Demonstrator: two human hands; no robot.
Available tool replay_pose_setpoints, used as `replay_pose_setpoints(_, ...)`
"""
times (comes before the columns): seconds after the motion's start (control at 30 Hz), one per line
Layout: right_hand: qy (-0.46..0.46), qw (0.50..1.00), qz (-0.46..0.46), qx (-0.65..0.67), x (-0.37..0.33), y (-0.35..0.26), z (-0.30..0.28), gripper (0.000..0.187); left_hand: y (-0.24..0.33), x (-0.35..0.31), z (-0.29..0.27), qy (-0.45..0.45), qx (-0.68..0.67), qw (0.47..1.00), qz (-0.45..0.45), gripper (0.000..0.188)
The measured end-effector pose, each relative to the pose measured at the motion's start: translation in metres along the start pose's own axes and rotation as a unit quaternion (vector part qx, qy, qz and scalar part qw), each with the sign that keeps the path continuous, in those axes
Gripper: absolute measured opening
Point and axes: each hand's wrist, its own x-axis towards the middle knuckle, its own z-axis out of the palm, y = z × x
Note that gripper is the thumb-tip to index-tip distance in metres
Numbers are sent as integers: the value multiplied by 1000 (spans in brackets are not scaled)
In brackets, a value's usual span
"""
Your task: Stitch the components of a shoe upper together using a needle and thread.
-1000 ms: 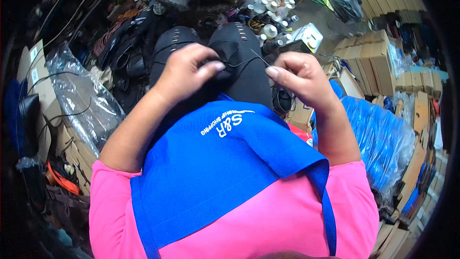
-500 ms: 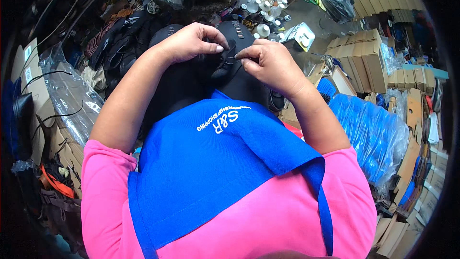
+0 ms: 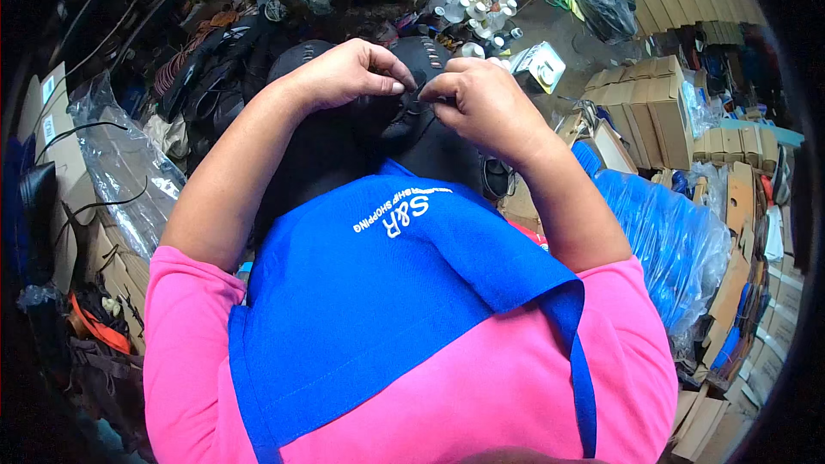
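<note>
A small black piece that looks like a shoe or shoe upper rests between my black-trousered knees. My left hand reaches over from the left, its thumb and forefinger closed at the piece's upper edge. Opposite it, my right hand is closed in a pinch at the right side of the same piece. A thin dark strand, too fine to name surely, shows by the right fingertips. The two sets of fingertips are close together, and dark material against dark trousers hides the exact grip. A blue apron covers my lap.
Several white bottles stand on the floor beyond my knees. Cardboard boxes and a plastic-wrapped blue bundle lie at the right. On the left are black shoe-like items, clear plastic sheeting and cardboard.
My right hand has moved slightly left and turned, its fingertips now nearer the left ones. The thin dark strand shows less. My left hand has barely moved.
</note>
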Motion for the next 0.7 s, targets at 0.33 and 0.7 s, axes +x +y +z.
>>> replay_pose_setpoints(0.33, -97, 934, 36, 341, 0, 53, 21, 18, 1, 4, 0, -9, 102, 994, 34, 28)
replay_pose_setpoints(0.7, 72, 981, -16, 179, -15, 22, 30, 20, -3, -24, 13, 222, 311, 922, 69, 27)
